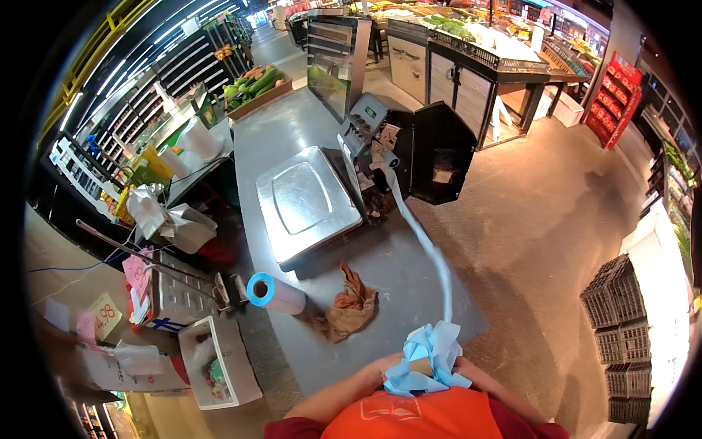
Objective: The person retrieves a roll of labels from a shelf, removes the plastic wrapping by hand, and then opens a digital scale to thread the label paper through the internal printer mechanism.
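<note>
At the counter's near edge, against the orange apron (406,414), my left hand (388,366) and my right hand (465,371) hold a crumpled bundle of light-blue backing paper (433,343). A cardboard core (421,366) shows among its folds; most of my fingers are hidden. From the bundle a long pale-blue strip (433,255) runs up to the opened label printer (378,151) of a weighing scale. The scale's steel platform (307,203) lies left of the printer. Nearer me are a blue-ended label roll (278,294) and a rumpled brown cloth (351,313).
The printer's black cover (445,151) hangs open over the right edge of the metal counter (406,280). A box of green vegetables (258,88) stands at the far end. Left on the floor is a white foam box (219,362); right, stacked black crates (617,335).
</note>
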Available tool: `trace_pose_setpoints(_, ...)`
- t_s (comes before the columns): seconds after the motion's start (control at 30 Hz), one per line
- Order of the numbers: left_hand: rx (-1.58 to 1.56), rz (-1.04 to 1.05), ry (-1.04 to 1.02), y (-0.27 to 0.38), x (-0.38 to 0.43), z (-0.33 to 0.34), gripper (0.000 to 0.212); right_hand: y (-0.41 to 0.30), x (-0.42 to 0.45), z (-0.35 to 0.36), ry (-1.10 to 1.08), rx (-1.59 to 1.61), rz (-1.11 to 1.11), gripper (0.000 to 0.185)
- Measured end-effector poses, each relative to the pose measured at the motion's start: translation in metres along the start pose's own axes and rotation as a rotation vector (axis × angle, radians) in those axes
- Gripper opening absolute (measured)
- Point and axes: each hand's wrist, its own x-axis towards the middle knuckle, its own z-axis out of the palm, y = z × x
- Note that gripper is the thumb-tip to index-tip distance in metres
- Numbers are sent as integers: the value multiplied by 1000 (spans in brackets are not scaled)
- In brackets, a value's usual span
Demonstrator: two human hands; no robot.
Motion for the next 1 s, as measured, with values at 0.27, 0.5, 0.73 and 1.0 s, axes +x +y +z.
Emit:
trace_pose_setpoints(0.27,223,192,36,-15,-35,5,38,-7,13,-9,-186,240,93,31)
trace_pose_setpoints(0.5,-42,280,276,-60,-86,-29,38,-154,157,-29,321,-69,-414,27)
trace_pose_setpoints(0.73,-119,329,297,-78,-93,-36,38,-269,256,-12,292,400,-344,32)
trace_pose_setpoints(1.0,-72,311,189,-66,-91,-46,38,-121,131,-61,327,356,-349,19)
